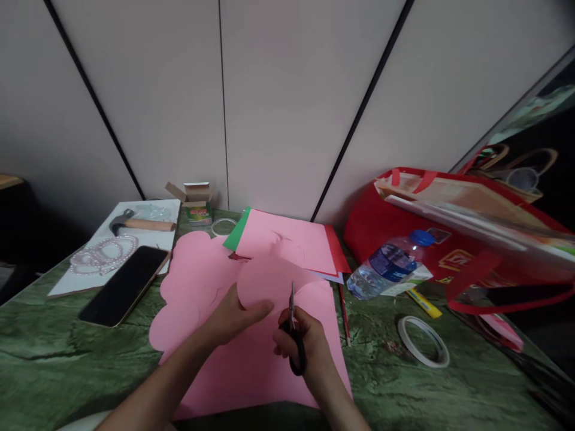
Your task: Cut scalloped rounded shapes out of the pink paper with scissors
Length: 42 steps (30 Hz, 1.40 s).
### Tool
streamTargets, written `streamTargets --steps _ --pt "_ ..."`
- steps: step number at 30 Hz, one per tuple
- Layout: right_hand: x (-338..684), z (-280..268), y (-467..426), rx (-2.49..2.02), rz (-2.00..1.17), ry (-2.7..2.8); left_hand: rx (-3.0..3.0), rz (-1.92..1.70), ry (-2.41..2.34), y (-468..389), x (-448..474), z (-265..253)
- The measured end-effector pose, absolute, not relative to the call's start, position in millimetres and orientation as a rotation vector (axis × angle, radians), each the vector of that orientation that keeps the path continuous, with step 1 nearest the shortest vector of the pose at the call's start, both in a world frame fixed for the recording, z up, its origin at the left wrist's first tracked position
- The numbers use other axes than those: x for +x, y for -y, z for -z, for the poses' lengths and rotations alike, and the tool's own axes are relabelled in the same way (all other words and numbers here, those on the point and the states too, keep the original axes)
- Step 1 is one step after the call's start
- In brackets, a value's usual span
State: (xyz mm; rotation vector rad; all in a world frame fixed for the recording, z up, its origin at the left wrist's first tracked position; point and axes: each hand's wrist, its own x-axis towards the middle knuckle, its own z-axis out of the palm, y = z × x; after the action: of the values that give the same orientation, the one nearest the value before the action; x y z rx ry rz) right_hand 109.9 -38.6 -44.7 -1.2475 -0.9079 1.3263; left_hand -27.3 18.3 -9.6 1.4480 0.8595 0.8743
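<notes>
Curved piece of pink paper (269, 278) held in the left hand (238, 317); scissors (292, 299) held in the right hand (303, 335).
The piece is pinched at its near left edge between the left thumb and fingers, above a large pink sheet (251, 383) laid at the centre of the green table (368, 389). The scissors' black handles are gripped by the closed right fingers, blades pointed to the far side, just right of the left thumb. A phone (124, 287) is seen at left, a hammer (150, 224) beyond it; a bottle (389, 266) is leaned at right near a red bag (372, 221).
</notes>
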Motion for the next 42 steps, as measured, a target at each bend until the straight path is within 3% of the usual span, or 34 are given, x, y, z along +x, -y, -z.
streamTargets --steps 11,29,42 --pt "108 48 40 -1.194 -1.345 0.888 1.405 -0.672 -0.838 -22 -30 -1" --pt "104 39 38 -1.163 -1.396 0.793 1.353 -0.859 -1.030 -8 -15 2" --pt "111 44 37 -0.957 -1.378 0.902 1.383 -0.763 -1.064 -6 -13 -1"
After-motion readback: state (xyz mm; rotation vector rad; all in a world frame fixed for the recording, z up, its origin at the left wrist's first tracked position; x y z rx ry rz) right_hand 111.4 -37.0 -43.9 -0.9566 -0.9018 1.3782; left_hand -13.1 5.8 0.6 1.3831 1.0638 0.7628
